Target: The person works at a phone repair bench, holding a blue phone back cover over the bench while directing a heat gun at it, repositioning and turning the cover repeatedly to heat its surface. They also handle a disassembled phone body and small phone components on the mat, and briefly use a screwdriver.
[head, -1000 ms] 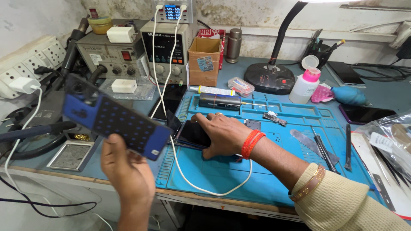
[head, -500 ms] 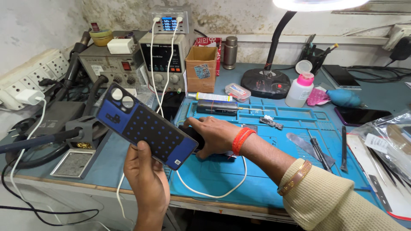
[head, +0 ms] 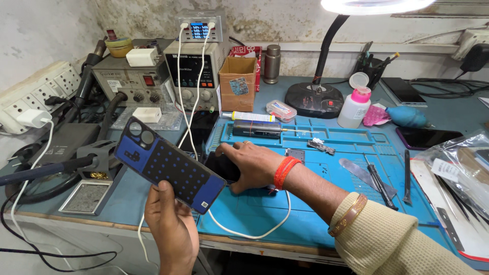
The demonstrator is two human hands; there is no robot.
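The left hand [head: 170, 229] has lifted the blue phone back cover [head: 168, 165] nearer; the right hand [head: 254, 165] stays pressed flat on the dark phone [head: 221, 167], gripping nothing.

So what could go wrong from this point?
The left hand holds the blue back cover by its lower edge only, out past the bench edge; it could slip and fall. The right hand presses the phone beside a white cable that could snag. The soldering iron lies close by.
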